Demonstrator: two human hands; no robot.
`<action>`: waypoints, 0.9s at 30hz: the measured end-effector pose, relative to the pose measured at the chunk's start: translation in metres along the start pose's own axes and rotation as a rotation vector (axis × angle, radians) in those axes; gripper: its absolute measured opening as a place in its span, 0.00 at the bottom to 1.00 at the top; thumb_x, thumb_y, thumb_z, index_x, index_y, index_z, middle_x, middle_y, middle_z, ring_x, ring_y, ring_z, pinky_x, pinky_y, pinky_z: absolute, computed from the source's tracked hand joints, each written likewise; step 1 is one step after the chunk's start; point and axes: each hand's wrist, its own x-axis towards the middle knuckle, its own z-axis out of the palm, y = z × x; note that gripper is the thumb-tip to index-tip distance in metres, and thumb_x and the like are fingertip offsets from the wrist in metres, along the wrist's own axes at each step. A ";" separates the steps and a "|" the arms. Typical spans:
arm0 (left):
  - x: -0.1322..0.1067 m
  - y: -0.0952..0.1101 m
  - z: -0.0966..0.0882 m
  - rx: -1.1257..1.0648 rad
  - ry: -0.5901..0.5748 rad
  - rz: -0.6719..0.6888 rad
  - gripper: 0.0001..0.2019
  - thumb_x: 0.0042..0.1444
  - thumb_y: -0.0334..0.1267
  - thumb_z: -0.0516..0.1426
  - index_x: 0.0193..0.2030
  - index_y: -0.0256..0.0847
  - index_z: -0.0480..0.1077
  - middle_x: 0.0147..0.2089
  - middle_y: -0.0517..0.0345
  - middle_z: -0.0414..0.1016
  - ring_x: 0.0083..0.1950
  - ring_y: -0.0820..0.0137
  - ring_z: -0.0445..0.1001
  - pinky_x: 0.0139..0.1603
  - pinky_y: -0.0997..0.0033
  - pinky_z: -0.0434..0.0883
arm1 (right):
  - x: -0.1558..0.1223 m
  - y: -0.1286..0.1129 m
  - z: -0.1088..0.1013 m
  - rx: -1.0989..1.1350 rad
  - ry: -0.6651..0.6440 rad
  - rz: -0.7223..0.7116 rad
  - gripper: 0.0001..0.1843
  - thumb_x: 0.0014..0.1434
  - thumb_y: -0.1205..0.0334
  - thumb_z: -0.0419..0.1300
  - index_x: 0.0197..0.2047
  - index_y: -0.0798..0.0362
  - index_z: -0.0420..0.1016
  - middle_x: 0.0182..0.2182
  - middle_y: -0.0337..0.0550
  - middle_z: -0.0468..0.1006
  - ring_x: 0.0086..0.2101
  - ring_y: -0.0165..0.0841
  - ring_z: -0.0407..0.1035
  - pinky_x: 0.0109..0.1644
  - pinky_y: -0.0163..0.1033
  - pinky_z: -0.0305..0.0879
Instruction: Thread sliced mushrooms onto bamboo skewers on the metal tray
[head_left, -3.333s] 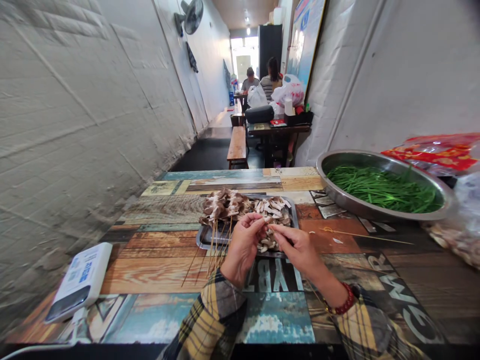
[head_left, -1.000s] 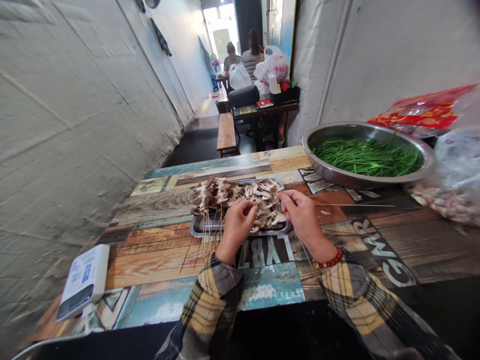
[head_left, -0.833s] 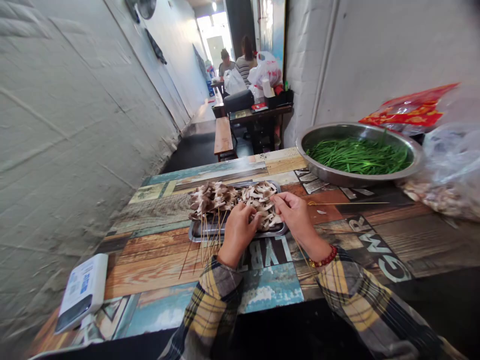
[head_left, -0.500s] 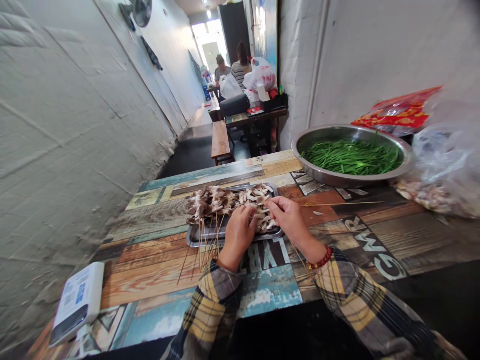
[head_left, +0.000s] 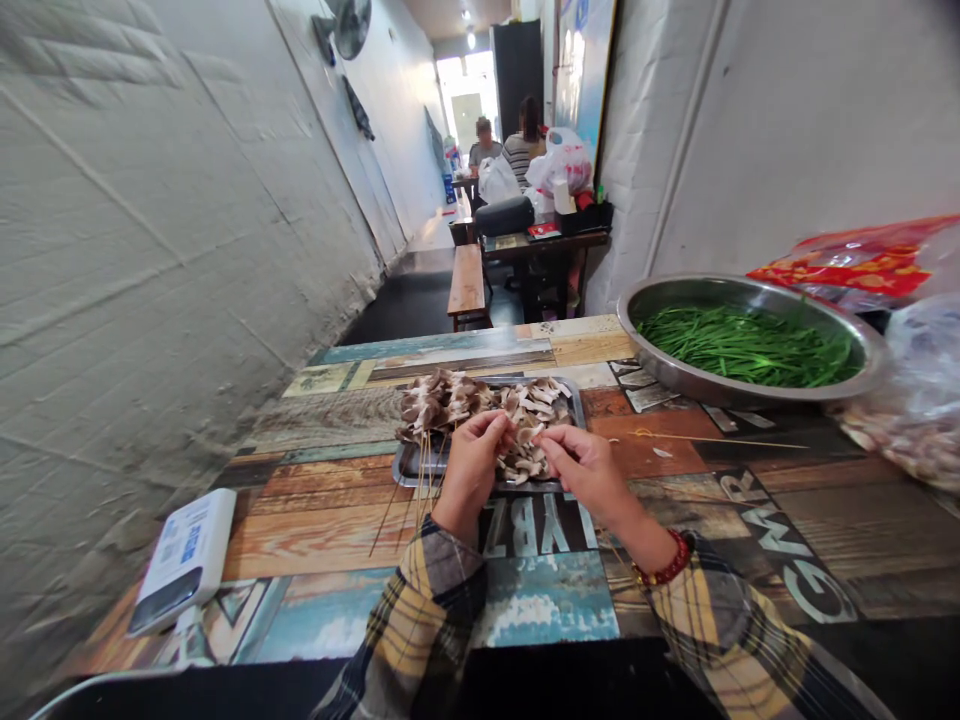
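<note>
A metal tray (head_left: 409,466) on the patterned table holds skewered mushrooms (head_left: 439,400) on the left and loose mushroom slices (head_left: 541,398) on the right. My left hand (head_left: 471,475) hovers over the tray's near edge with its fingers pinched on a mushroom piece. My right hand (head_left: 585,472) is close beside it, fingers pinched on a thin bamboo skewer that runs back under the wrist. The two hands' fingertips almost meet above the loose slices. The sticks of the finished skewers (head_left: 420,490) hang over the tray's front edge.
A big steel bowl (head_left: 675,385) of green chives stands at the right, with plastic bags (head_left: 911,400) beyond it. One loose skewer (head_left: 720,440) lies on the table. A white device (head_left: 184,560) sits at the near left. Two people sit at a far table (head_left: 547,245) by a bench (head_left: 468,285).
My right hand has moved in from the tray's right side to meet the left hand over the slices. The camera has tilted and shifted a little.
</note>
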 end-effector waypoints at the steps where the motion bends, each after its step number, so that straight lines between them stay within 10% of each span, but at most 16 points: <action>1: 0.000 0.001 -0.001 -0.045 0.003 -0.019 0.13 0.42 0.42 0.66 0.30 0.35 0.74 0.26 0.60 0.72 0.24 0.79 0.65 0.25 0.78 0.60 | -0.001 0.001 0.001 -0.037 -0.016 -0.017 0.17 0.60 0.50 0.55 0.34 0.55 0.76 0.17 0.34 0.67 0.16 0.24 0.57 0.18 0.29 0.54; 27: -0.008 0.011 0.002 -0.094 -0.056 -0.086 0.10 0.42 0.40 0.65 0.26 0.35 0.73 0.24 0.61 0.70 0.24 0.80 0.63 0.25 0.79 0.58 | -0.002 0.008 0.001 -0.268 -0.058 -0.148 0.14 0.62 0.57 0.53 0.35 0.54 0.77 0.18 0.35 0.69 0.21 0.28 0.65 0.26 0.32 0.59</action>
